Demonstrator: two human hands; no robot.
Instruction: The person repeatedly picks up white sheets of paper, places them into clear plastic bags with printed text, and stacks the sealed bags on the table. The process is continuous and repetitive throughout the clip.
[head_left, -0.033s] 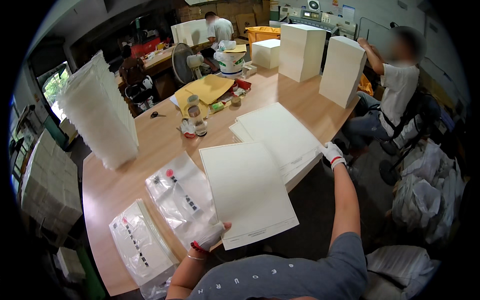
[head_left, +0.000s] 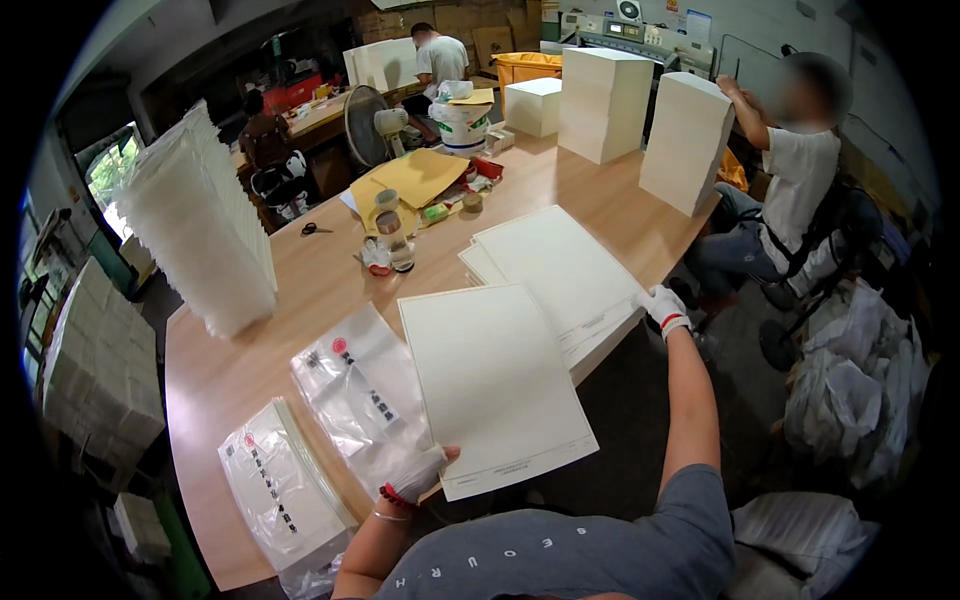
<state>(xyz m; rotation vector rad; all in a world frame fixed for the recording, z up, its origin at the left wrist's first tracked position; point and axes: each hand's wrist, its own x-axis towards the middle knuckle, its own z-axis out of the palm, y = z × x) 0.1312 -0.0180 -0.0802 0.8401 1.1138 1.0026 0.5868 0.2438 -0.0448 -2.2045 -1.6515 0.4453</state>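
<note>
A cream sheet of paper [head_left: 495, 385] with a thin border and small print lies tilted in front of me, jutting past the table edge. At its lower left edge is my left hand [head_left: 418, 474], in a white glove with a bare thumb tip, closed on that edge; most fingers are hidden. My right hand [head_left: 664, 308], also gloved, is closed on the near right corner of a stack of similar sheets [head_left: 560, 265]. The loose sheet overlaps this stack. Beside my left hand lies a clear printed plastic bag [head_left: 365, 385]. Farther left is a pile of bagged sheets [head_left: 270, 480].
A tall fluffy paper stack [head_left: 195, 225] stands at the left. Scissors [head_left: 315, 230], a glass bottle [head_left: 396, 245] and yellow envelopes [head_left: 425, 175] lie mid-table. White paper blocks [head_left: 603, 105] stand at the back right; a seated co-worker [head_left: 800, 160] touches one. A fan [head_left: 368, 127] stands behind.
</note>
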